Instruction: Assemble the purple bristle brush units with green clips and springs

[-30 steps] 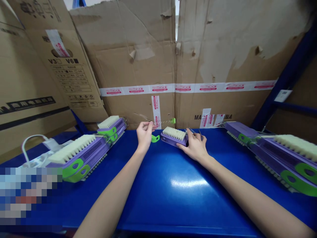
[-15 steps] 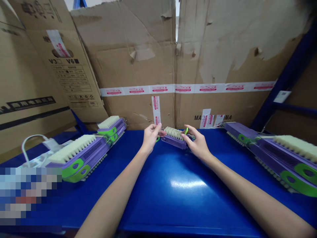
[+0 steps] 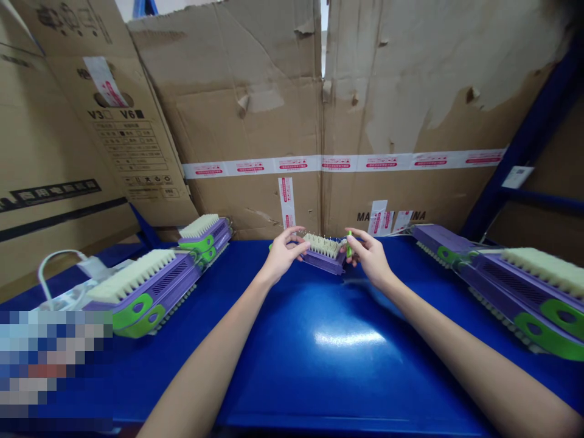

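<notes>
1. Small purple brush [image 3: 323,250], bristles up, sits at 12 o'clock on the blue surface [image 3: 319,340], close to the foot of the cardboard boxes [image 3: 255,121]. Both hands meet on it.
2. Left hand [image 3: 283,255]: at the brush's 9 o'clock end, thumb and forefinger narrowed around that end, other fingers loosely spread. Looks like a light steadying hold; whether it truly grips I cannot tell.
3. Right hand [image 3: 370,258]: at the brush's 3 o'clock end, thumb and forefinger pinched on a small green piece [image 3: 349,243], held upright and just touching the brush end.
4. A sliver of green [image 3: 271,246] shows just past the left hand at 9 o'clock; too small to say what it is.
5. Row of finished-looking purple-and-green brushes [image 3: 150,280] lies at 9 to 10 o'clock, a second row [image 3: 511,274] at 3 o'clock. White cable [image 3: 59,274] at far 9 o'clock.
6. Judgement: the step in hand looks like bringing the green piece up to the end of the brush body.
7. Judgement: seating it would call for the left hand to keep the body still while the right lines the piece up squarely and presses without tilting it.
</notes>
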`<state>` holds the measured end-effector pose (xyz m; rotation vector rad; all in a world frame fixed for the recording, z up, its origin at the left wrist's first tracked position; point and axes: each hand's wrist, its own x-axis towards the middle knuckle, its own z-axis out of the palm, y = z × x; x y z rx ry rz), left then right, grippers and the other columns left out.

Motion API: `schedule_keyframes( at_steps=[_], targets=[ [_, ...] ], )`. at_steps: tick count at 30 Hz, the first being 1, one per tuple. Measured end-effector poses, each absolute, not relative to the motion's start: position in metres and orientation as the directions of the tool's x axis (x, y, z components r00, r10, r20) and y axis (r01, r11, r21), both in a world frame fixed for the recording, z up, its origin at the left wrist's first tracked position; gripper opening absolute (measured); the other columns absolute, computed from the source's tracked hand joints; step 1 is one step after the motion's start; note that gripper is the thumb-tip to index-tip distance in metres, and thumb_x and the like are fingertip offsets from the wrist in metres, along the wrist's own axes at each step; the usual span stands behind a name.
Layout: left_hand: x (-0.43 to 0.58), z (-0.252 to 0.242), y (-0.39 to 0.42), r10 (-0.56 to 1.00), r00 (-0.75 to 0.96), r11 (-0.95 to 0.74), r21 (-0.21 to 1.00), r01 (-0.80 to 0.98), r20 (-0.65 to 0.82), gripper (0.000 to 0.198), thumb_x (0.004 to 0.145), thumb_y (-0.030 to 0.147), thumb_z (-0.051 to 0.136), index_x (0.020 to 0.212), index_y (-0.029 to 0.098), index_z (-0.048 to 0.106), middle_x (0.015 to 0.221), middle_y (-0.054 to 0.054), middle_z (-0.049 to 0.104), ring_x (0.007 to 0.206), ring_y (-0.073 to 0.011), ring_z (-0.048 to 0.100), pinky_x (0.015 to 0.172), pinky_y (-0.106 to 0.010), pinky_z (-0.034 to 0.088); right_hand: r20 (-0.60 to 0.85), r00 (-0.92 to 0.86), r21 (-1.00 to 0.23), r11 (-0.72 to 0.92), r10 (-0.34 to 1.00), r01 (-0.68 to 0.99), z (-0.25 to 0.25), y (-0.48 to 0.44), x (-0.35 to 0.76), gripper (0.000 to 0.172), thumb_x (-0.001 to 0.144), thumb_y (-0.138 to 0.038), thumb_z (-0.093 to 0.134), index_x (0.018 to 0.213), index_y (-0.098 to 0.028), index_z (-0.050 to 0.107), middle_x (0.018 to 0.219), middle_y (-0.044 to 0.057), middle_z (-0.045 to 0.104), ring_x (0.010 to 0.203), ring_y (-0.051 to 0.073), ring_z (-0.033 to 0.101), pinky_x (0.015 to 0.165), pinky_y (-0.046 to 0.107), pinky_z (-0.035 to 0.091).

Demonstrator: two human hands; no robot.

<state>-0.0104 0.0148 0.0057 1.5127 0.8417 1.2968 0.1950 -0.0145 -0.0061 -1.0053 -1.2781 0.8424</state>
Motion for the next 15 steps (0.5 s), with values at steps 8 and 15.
schedule_keyframes(
  at_steps=[8,15],
  targets=[
    [-0.0127,0.0059,0.0150,0.898,0.259,-0.354,0.933,-0.057,0.357,0.041,0.065,0.035,0.074,0.098,0.016,0.059,0.073,-0.001,0.063,0.060,-0.0117,0.062,0.054,-0.022,0.049,0.248,0.057,-0.968,0.250,0.967,-0.023,-0.0051,-0.0156,0.1946,0.059,0.069,-0.054,0.064,0.109,-0.012,0.057,0.059,0.000,0.061,0.043,0.010,0.050,0.040,0.021,0.036],
    [-0.0115,0.0052,0.0157,0.920,0.174,-0.375,0.917,0.139,0.350,0.027,0.070,0.040,0.070,0.076,0.014,0.063,0.054,0.001,0.061,0.043,-0.0095,0.055,0.047,-0.021,0.043,0.268,0.054,-0.963,0.266,0.962,0.027,-0.0099,-0.0122,0.1946,0.059,0.071,-0.055,0.058,0.113,-0.013,0.054,0.062,0.000,0.060,0.044,0.011,0.050,0.039,0.022,0.034]
  ],
)
